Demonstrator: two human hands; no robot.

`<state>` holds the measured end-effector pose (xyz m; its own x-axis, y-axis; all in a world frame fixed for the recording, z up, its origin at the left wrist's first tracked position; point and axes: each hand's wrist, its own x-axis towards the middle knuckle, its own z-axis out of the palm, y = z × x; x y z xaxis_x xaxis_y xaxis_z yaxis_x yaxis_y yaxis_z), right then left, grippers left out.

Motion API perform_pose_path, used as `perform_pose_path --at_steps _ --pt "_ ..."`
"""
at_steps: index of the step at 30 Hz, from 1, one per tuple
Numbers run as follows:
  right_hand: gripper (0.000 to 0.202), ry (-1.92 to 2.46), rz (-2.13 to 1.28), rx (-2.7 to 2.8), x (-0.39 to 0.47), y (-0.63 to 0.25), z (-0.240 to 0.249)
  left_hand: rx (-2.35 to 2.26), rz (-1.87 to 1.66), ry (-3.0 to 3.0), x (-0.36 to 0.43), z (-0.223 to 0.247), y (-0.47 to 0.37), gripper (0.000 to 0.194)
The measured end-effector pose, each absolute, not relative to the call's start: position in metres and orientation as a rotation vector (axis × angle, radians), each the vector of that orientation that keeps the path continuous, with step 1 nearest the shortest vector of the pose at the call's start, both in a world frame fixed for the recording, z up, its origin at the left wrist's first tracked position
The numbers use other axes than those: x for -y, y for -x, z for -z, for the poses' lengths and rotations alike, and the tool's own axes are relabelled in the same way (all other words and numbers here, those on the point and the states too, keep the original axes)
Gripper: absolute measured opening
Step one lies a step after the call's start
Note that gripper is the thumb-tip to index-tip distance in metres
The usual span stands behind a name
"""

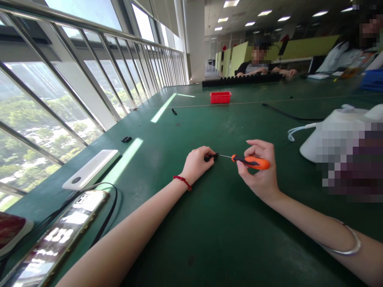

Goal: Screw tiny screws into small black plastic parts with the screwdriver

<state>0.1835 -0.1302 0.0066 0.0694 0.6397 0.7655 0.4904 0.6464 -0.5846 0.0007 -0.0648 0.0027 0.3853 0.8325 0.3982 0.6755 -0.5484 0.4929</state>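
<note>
Near the middle of the green table, my left hand pinches a small black part between thumb and fingers. My right hand holds a screwdriver by its orange and black handle, with the fingers curled loosely around it. The thin metal shaft points left, and its tip meets the right end of the black part. Fingers cover some of the part, so its full shape is hidden.
A white power bank and a phone with cables lie at left. Small black pieces sit beyond them. Farther back are a red box and a seated person. A white bag-like object stands at right.
</note>
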Motion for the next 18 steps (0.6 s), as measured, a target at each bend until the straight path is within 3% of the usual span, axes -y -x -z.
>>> perform_pose_path --at_steps 5,12,16,18 --pt "0.015 1.042 -0.113 1.648 0.1327 -0.1832 -0.0069 -1.33 -0.906 -2.401 0.0643 -0.0026 -0.0008 0.015" --pt "0.039 0.935 -0.124 1.545 0.1308 -0.1829 -0.0075 -1.339 -0.906 -2.412 0.0649 -0.002 -0.0011 0.014" --pt "0.011 1.032 0.007 1.625 0.1333 -0.1824 -0.0081 -1.351 -0.904 -2.405 0.0649 -0.0028 -0.0014 0.014" --pt "0.008 1.024 0.008 1.643 0.1339 -0.1822 -0.0076 -1.356 -0.903 -2.392 0.0649 -0.0028 -0.0015 0.014"
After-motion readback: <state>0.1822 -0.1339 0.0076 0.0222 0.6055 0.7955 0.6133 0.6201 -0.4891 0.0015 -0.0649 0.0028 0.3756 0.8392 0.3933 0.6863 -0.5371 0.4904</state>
